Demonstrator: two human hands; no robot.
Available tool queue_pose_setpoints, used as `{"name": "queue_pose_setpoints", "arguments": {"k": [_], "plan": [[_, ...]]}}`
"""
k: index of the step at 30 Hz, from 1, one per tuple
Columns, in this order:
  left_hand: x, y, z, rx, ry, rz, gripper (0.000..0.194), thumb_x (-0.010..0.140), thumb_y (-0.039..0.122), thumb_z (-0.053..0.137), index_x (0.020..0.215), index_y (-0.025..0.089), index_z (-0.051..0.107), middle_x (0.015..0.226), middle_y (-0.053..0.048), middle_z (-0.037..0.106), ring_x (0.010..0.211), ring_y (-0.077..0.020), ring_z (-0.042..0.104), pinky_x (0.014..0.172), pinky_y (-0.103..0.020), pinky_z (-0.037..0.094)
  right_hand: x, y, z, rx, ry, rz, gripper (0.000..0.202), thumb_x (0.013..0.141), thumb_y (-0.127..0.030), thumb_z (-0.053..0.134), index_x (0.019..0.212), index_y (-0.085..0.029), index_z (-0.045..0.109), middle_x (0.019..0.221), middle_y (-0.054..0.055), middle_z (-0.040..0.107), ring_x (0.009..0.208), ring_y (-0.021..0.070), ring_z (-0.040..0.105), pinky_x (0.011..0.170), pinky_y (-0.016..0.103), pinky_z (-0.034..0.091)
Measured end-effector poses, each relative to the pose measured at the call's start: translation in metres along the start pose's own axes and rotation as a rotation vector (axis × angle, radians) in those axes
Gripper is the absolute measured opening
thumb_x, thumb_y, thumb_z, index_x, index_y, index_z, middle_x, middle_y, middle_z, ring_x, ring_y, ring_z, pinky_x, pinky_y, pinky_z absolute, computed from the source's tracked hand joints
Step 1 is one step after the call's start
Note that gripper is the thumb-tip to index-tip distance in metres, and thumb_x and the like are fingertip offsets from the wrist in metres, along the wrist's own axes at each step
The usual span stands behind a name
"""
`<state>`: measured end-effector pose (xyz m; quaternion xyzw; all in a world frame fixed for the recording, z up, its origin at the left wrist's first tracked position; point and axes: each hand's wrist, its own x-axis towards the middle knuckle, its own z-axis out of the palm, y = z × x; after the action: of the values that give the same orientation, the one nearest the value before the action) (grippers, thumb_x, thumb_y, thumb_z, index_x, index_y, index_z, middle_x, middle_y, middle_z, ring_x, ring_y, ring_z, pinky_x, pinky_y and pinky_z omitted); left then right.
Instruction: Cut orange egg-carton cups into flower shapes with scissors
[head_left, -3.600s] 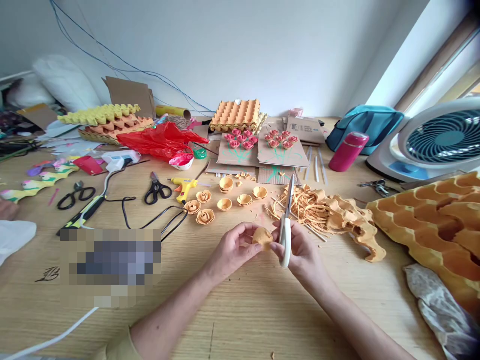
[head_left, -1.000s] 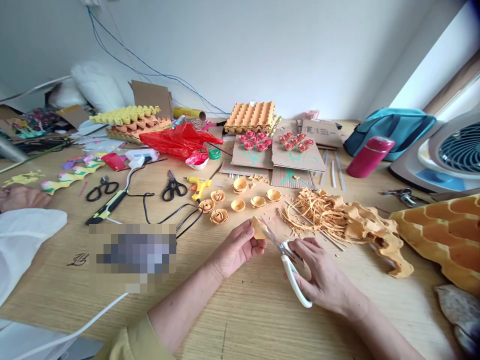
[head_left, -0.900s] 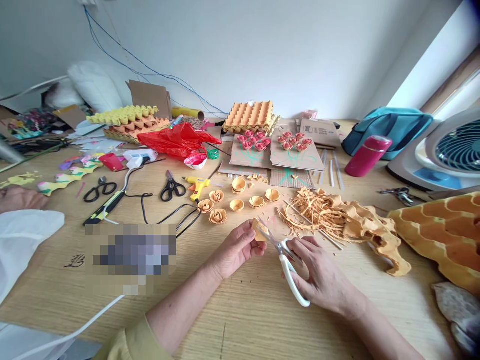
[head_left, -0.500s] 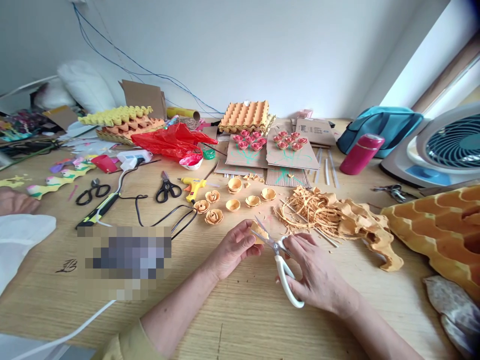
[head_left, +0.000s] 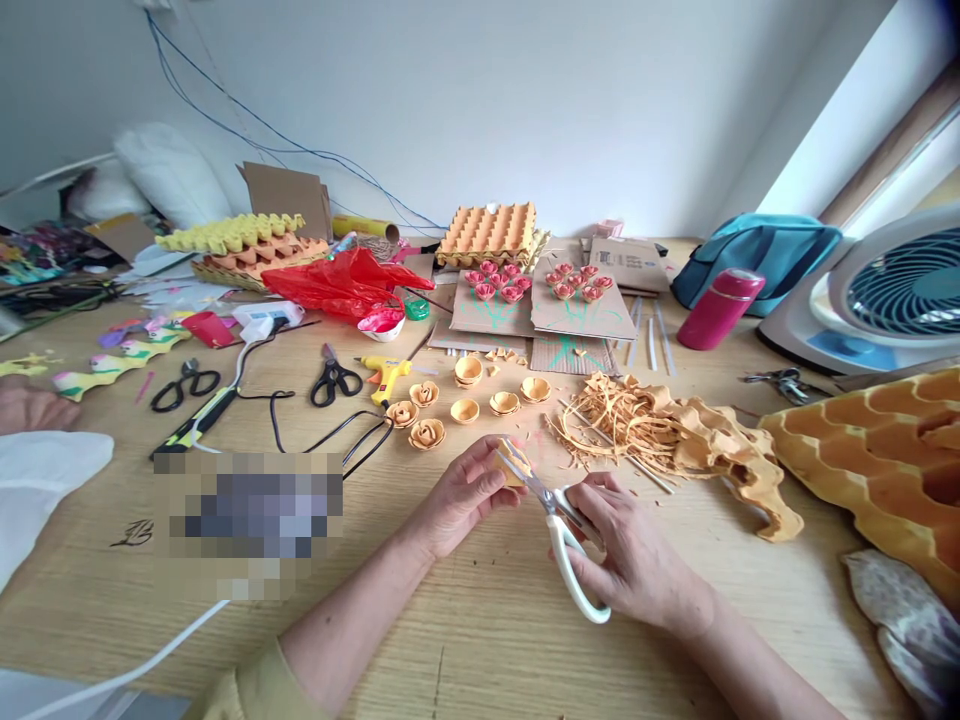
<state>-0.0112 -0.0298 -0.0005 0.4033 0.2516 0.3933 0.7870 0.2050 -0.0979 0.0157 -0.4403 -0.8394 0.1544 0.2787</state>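
Between the thumb and fingers of my left hand point(head_left: 469, 495) is a small orange egg-carton cup point(head_left: 513, 468). My right hand point(head_left: 626, 550) grips white-handled scissors point(head_left: 568, 560), whose blades reach across the cup's upper edge. Just beyond my hands stand several trimmed egg-carton cups point(head_left: 505, 403). Left of these sit 3 rolled carton flowers point(head_left: 427, 434). A heap of orange carton strips point(head_left: 611, 420) lies past my right hand, against a cut carton piece point(head_left: 720, 440).
A yellow glue gun point(head_left: 388, 376), black-handled scissors point(head_left: 335, 380) and pliers point(head_left: 186, 385) lie to the left. Red flowers point(head_left: 499, 282) rest on cardboard at the back. On the right are a pink bottle point(head_left: 720, 310), a fan point(head_left: 892, 280) and a large egg tray point(head_left: 862, 450).
The scissors' blades have drawn closer together on the cup. Both hands stay in nearly the same place.
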Motion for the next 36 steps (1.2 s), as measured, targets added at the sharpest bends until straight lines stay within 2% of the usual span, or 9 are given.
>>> {"name": "queue_pose_setpoints", "arguments": {"k": [7, 12, 19, 27, 36], "plan": [[0.001, 0.006, 0.001, -0.064, 0.012, 0.072, 0.043, 0.072, 0.031, 0.085, 0.110, 0.022, 0.068, 0.106, -0.006, 0.070, 0.101, -0.0234, 0.068, 0.089, -0.036, 0.054, 0.000, 0.001, 0.001, -0.029, -0.016, -0.013, 0.023, 0.097, -0.026, 0.048, 0.078, -0.024, 0.036, 0.067, -0.002, 0.050, 0.062, 0.0177, 0.045, 0.069, 0.033, 0.041], [0.001, 0.007, 0.001, -0.074, 0.044, 0.118, 0.036, 0.072, 0.026, 0.085, 0.105, 0.023, 0.070, 0.113, -0.003, 0.066, 0.097, -0.0191, 0.067, 0.086, -0.033, 0.056, 0.003, 0.000, 0.002, 0.024, -0.013, 0.077, 0.020, 0.097, -0.032, 0.045, 0.080, -0.024, 0.038, 0.071, 0.000, 0.053, 0.065, 0.0191, 0.049, 0.070, 0.034, 0.042], [0.002, 0.003, 0.002, -0.056, 0.061, 0.119, 0.039, 0.070, 0.028, 0.086, 0.105, 0.024, 0.069, 0.110, -0.002, 0.064, 0.093, -0.0151, 0.063, 0.084, -0.031, 0.057, 0.004, -0.001, 0.003, 0.000, -0.029, 0.085, 0.015, 0.096, -0.034, 0.048, 0.087, -0.023, 0.043, 0.081, 0.003, 0.056, 0.075, 0.0215, 0.053, 0.083, 0.042, 0.041], [0.003, 0.000, 0.001, 0.038, 0.070, 0.182, 0.042, 0.070, 0.029, 0.086, 0.106, 0.025, 0.066, 0.111, -0.002, 0.063, 0.102, -0.0184, 0.060, 0.088, -0.036, 0.057, 0.003, 0.000, 0.008, 0.039, -0.037, 0.104, 0.016, 0.094, -0.033, 0.050, 0.085, -0.023, 0.042, 0.080, 0.001, 0.055, 0.075, 0.0209, 0.052, 0.084, 0.041, 0.041], [0.002, 0.002, 0.004, 0.082, 0.041, 0.170, 0.044, 0.069, 0.032, 0.086, 0.107, 0.023, 0.066, 0.108, -0.004, 0.061, 0.097, -0.0184, 0.060, 0.084, -0.035, 0.056, 0.003, 0.000, 0.009, 0.022, -0.019, 0.062, 0.018, 0.091, -0.031, 0.051, 0.082, -0.024, 0.038, 0.074, -0.002, 0.050, 0.068, 0.0186, 0.049, 0.084, 0.041, 0.041]]}}
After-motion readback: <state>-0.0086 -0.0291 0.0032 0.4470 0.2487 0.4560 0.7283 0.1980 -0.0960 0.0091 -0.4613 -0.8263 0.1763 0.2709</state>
